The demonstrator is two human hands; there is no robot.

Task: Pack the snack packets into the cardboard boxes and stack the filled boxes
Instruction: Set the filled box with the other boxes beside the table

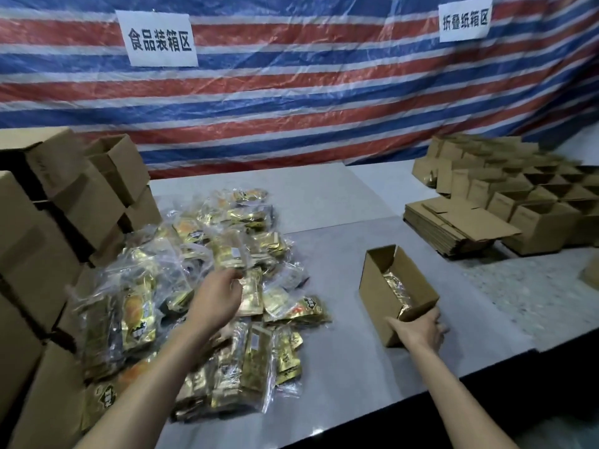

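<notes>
Counter: grey slab with a dark front edge at 6 o'clock, carrying all that follows.
Right hand: at 4 o'clock, clasping the near end of the open box, thumb on its left wall, fingers round the right.
Box contents: gold packets inside, with room left above them; probably part-filled.
Left hand: at 8 o'clock, fingers curled onto a gold packet on the heap's right side; likely a pinch, though blurred.
Packet pile: loose heap from 7 to 10 o'clock, glossy wrappers overlapping.
Risk, pile: one lifted packet likely to drag its neighbours; those near 6 o'clock close to the front edge, liable to slide off.
Risk, box: light and steadied at one end only; apt to skid or tip if a packet catches on a wall.
Filled boxes: stacked unevenly at 9 o'clock, touching the heap; a nudge could topple the tilted top carton.
Flat cartons: at 2 o'clock, empty boxes beyond.
Tarpaulin: striped, at 12 o'clock.
</notes>
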